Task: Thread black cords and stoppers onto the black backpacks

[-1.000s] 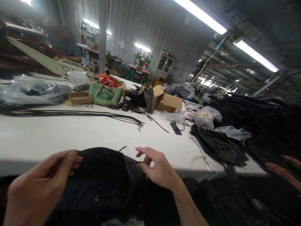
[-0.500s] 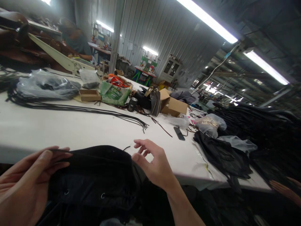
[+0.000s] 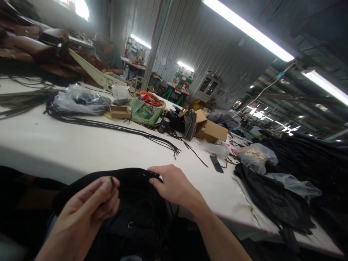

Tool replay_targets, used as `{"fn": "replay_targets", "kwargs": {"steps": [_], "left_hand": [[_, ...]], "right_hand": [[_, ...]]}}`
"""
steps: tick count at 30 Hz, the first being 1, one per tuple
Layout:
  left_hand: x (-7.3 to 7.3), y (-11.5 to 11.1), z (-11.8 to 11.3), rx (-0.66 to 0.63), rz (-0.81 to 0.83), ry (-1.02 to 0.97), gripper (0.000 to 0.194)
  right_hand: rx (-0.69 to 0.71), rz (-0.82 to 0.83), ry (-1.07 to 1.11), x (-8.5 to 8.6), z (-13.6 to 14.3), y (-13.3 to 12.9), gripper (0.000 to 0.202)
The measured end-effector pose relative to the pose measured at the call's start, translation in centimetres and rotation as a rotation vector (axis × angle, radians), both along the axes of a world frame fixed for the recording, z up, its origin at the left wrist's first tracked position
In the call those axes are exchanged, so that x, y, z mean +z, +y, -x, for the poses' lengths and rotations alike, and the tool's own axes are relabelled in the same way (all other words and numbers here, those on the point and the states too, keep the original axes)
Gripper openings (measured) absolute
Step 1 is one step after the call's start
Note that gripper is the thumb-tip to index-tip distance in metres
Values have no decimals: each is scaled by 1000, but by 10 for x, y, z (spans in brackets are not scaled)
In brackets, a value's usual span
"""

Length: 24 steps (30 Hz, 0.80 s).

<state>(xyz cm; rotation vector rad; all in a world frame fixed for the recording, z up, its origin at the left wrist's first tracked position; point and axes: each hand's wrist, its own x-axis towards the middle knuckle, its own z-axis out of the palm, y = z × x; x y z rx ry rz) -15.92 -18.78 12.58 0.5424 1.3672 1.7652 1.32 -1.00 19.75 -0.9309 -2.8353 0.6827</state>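
Observation:
A black fabric bag [image 3: 136, 203] with metal eyelets stands in front of me at the table's near edge, its mouth facing up. My left hand [image 3: 92, 206] is closed in a pinch over the bag's opening, with the dark tip of a thin black cord [image 3: 112, 180] showing between thumb and finger. On the right side of the rim, near the eyelets, my right hand [image 3: 176, 185] grips the edge between thumb and fingers. Most of the bag's inside is too dark to make out.
Black cords [image 3: 136, 131] stretch across the white table [image 3: 81, 148]. Behind them are a clear plastic bag [image 3: 81, 99], a green bag [image 3: 145, 113], a dark can [image 3: 164, 125] and a cardboard box [image 3: 214, 131]. Rightward lie a phone [image 3: 216, 164] and another black bag [image 3: 272, 199].
My left hand has left the rim's left side and moved right, now pinching the cord. My right hand has closed onto the rim. The view has shifted left.

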Motion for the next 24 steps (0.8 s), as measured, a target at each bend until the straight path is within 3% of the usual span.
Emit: {"fn": "replay_targets", "kwargs": {"steps": [2, 6, 12, 16, 24], "left_hand": [[-9, 9, -5, -98, 53, 113, 55], [-28, 30, -15, -81, 112, 459, 52], [-50, 52, -22, -162, 103, 560, 49], [-57, 59, -24, -130, 92, 590, 46], [-68, 66, -30, 59, 32, 777, 40]], "right_hand": [[58, 24, 22, -1, 1, 0, 36], [107, 67, 144, -13, -2, 0, 58], [89, 96, 200, -24, -3, 3, 59], [52, 126, 215, -22, -1, 3, 54], [33, 158, 253, -24, -2, 2, 53]]}}
